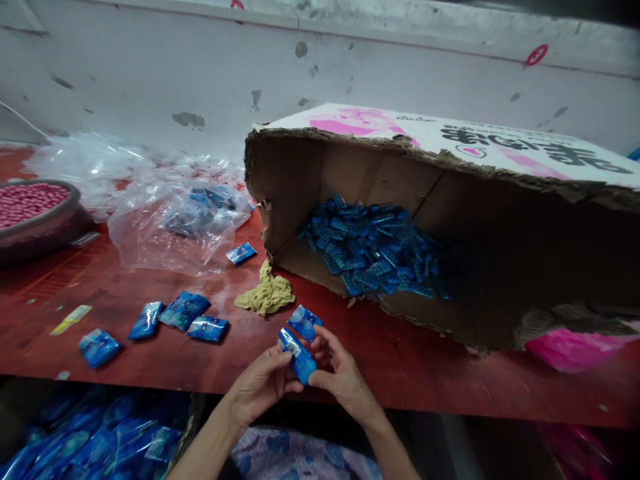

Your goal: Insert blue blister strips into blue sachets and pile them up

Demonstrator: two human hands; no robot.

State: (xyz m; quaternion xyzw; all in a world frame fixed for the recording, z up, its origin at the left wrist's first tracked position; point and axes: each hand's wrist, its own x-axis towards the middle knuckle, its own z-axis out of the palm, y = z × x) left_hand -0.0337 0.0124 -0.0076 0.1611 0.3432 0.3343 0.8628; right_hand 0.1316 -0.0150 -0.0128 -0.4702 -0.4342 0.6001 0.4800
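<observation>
Over the table's front edge my left hand (265,380) is closed on the left side of a small blue plastic piece (299,357), which has a rounded end and a pale printed label. My right hand (340,373) pinches the lower end of that piece with its thumb. At its index finger is a flat blue printed packet (304,323), just behind the piece. I cannot tell whether the two are joined. A crumpled yellow cloth (267,291) lies beyond my hands. Left of them are several blue packets (185,310) on the red table (240,360).
A torn cardboard box (285,250) lies on its side at right, with blue pieces (375,247) inside. Behind left are clear plastic bags (150,233) and a bowl (75,207) of pink beads. Blue packets (100,440) fill a container below the table; pink plastic (575,350) lies at right.
</observation>
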